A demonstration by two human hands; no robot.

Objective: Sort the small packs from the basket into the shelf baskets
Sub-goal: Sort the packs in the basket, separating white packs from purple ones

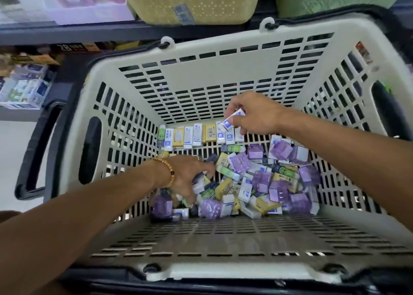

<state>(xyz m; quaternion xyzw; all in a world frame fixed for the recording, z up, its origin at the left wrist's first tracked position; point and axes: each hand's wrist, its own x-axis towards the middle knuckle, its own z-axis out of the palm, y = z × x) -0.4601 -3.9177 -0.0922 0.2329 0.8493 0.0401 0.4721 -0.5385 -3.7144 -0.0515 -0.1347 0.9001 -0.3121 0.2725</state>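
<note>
Packs [252, 182] are lying heaped across the floor of the cream slotted basket [221, 71], with a neat row [196, 136] standing along its far wall. Beyond it, a yellow shelf basket [192, 1] is sitting on the shelf. Right hand [254, 113] is pinching a white-and-blue pack [231, 121] between thumb and fingers above the row. Left hand [190, 174], wearing a beaded bracelet [168, 171], is reaching spread-fingered into the heap, fingertips touching loose packs.

The basket [223, 71] is open on top. Bare floor shows mid-frame between the row [196, 136] at the far wall and the heap [257, 182] filling lower right; slotted walls close every side.
</note>
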